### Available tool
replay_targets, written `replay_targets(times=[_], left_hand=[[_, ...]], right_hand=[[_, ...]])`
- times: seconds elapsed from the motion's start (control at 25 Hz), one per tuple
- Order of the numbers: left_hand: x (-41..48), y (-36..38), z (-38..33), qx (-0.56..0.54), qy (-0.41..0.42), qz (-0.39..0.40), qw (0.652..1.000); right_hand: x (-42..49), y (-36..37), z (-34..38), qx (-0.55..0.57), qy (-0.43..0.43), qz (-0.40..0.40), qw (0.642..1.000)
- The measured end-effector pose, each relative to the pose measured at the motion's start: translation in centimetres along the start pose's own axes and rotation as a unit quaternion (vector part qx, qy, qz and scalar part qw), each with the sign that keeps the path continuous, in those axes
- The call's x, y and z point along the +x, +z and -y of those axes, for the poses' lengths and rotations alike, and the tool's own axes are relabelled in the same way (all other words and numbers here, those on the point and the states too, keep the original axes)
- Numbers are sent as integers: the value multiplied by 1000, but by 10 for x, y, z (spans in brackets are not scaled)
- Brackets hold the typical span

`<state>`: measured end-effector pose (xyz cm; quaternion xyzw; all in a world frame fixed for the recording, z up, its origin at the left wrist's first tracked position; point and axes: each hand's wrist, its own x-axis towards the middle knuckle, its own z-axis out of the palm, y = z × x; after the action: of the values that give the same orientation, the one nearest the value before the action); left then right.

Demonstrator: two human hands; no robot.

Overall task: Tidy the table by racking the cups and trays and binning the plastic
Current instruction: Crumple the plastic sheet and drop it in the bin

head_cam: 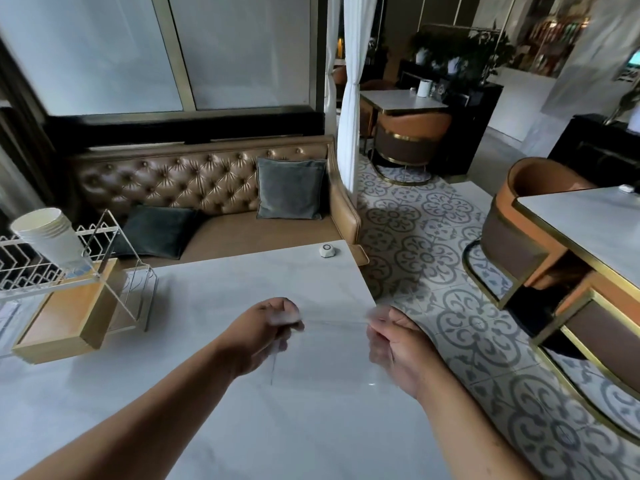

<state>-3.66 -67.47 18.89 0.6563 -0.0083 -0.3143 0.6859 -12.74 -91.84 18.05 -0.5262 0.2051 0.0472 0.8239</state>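
Left hand (266,327) and right hand (398,348) pinched, apart.

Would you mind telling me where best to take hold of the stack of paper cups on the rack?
Probably the stack of paper cups around its sidewall below the rims, coming from the right: it leans, mouths up-left, on the wire rack.

Glossy marble table (207,393) — clear plastic film (332,344)

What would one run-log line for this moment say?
left hand: grips clear plastic sheet | right hand: grips the other end | sheet stretched over table | cup stack on rack
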Motion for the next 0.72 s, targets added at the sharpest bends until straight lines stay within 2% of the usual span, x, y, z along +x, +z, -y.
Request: replay_targets(times=[0.12, 0.2, 0.36, 0.44, 0.52, 0.56, 0.64, 0.68, 0.72], left_hand=[[5, 8, 1, -20, 7, 15, 1000], [5, 9, -2, 12, 9, 13, 1000], [11, 0, -5, 33, -40, 66, 996], [10, 0, -6, 80, -20, 46, 996], [5, 2, -8, 159, 40, 6, 986], [2, 0, -8, 229, 77, -19, 970], [-3, -7, -8, 407, 154, -80, 897], [-5, -11, -10, 472, 181, -87, 859], [-7, -16, -11, 508, 196, -76, 835]], right_hand=[[-2, -11, 5, -1, -3, -12, 1000], [-4, -13, 8, 4, -9, -15, 1000], [-9, -13, 14, 19, 19, -13, 1000], [-9, -9, 13, -28, 14, -29, 999], [-6, -1, 10, -111, -23, -66, 991], [-5, 4, 10, -159, -51, -85, 982], [-1, 21, 10, -265, -110, -94, 953], [1, 32, 8, -316, -136, -83, 935], [3, 46, 5, -358, -161, -64, 917]])
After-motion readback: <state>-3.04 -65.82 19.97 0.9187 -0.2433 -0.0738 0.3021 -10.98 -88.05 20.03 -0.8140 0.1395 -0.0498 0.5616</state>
